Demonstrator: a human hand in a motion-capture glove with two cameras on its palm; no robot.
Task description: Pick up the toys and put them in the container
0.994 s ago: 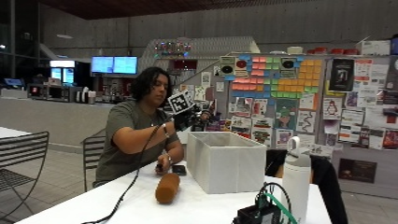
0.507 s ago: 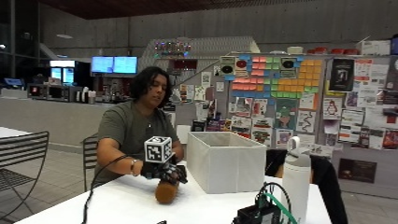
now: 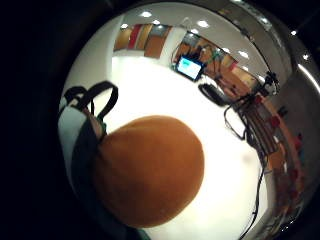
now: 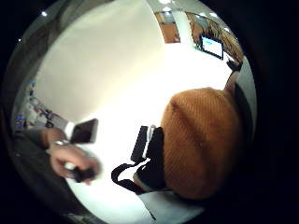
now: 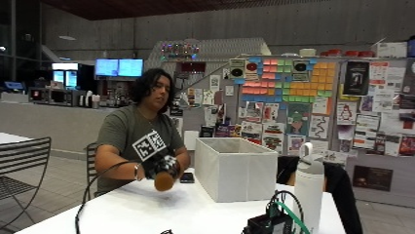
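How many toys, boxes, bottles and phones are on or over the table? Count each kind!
Orange toy, held in the gloved right hand: 1
White box: 1
White bottle: 1
Dark phone on the table: 1
Total: 4

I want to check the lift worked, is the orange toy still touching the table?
Apart. In the outside view the orange toy hangs from the gloved right hand, with a clear gap down to the white table.

White table carries a phone nr its far edge, white bottle & black cabled device nr front edge.
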